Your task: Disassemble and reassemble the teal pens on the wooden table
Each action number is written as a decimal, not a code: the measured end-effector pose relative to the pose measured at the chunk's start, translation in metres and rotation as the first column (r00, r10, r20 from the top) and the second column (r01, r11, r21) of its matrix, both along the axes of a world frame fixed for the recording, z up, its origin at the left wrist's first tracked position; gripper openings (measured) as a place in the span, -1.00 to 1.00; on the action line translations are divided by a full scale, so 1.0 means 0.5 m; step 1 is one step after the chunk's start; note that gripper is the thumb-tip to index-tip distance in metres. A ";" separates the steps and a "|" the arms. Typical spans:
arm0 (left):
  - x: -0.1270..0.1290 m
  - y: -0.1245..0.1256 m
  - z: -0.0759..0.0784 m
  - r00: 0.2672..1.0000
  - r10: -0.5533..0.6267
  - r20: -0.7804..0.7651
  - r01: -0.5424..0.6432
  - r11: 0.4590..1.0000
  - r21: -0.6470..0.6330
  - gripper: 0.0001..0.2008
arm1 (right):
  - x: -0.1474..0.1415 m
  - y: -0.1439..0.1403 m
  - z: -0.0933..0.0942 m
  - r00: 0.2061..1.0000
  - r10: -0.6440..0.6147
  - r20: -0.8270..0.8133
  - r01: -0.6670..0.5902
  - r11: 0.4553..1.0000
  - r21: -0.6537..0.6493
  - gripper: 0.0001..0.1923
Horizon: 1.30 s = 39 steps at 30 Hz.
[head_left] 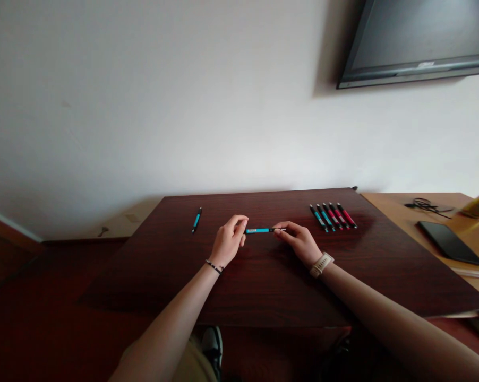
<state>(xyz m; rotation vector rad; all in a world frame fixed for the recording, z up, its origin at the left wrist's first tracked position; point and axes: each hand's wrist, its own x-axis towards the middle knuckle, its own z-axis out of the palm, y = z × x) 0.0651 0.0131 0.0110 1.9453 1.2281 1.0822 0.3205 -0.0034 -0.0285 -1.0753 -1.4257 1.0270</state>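
Left hand [228, 241] and right hand [299, 241] pinch opposite ends of a level teal pen [259, 231] with dark ends.

Dark reddish-brown wooden table [263, 286]. Lone blue-and-black pen [196, 219] far left; row of five blue and red pens [333, 216] far right. Flat black phone [450, 242] on adjoining light wooden desk [399, 208]. Wall-mounted dark screen [418, 40] above.
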 end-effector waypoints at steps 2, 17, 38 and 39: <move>0.001 -0.001 0.003 0.999 -0.034 0.027 0.034 0.999 0.009 -0.67 | 0.001 0.000 0.002 1.000 -0.012 -0.007 0.012 1.000 -0.002 -0.60; -0.006 -0.011 0.016 0.993 -0.104 -0.054 0.108 0.991 0.080 -0.79 | -0.001 0.001 0.003 1.000 0.004 -0.008 -0.004 1.000 -0.003 -0.60; -0.038 -0.044 0.031 0.991 -0.106 -0.078 0.106 0.994 -0.004 -0.68 | -0.010 -0.013 0.021 0.992 0.080 0.102 -0.087 0.994 0.069 -0.67; -0.036 -0.042 0.029 0.992 -0.110 -0.068 0.110 0.994 -0.002 -0.69 | -0.009 -0.012 0.020 0.993 0.075 0.091 -0.081 0.995 0.063 -0.67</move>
